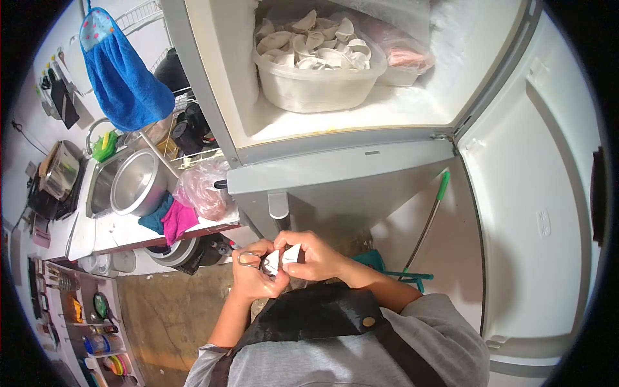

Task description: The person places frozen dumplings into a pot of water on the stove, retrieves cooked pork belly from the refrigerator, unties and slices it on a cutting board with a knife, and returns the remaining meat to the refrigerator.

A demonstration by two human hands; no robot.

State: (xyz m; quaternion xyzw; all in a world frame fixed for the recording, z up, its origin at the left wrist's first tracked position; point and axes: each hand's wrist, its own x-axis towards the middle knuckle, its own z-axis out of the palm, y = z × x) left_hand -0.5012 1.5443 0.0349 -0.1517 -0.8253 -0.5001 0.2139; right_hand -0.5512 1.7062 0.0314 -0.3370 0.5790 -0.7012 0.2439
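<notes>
While my left fingers (278, 281) and right fingers (300, 239) pinch the white pieces (271, 262), I should press lightly and evenly.

Bright indoor light overall. Freezer compartment (416, 121) palest — white base close to washed out. Highlights gleam on metal basin (135, 184); white bench (119, 226) well lit. Soft shadow on inner side of freezer door (548, 258), near hinge edge. Room floor (174, 309) duller, warm orange patch low down. Strong fisheye bend — corners black, rim fringed bluish. Fingers (308, 245) fairly clear; small items at far left soft.
</notes>
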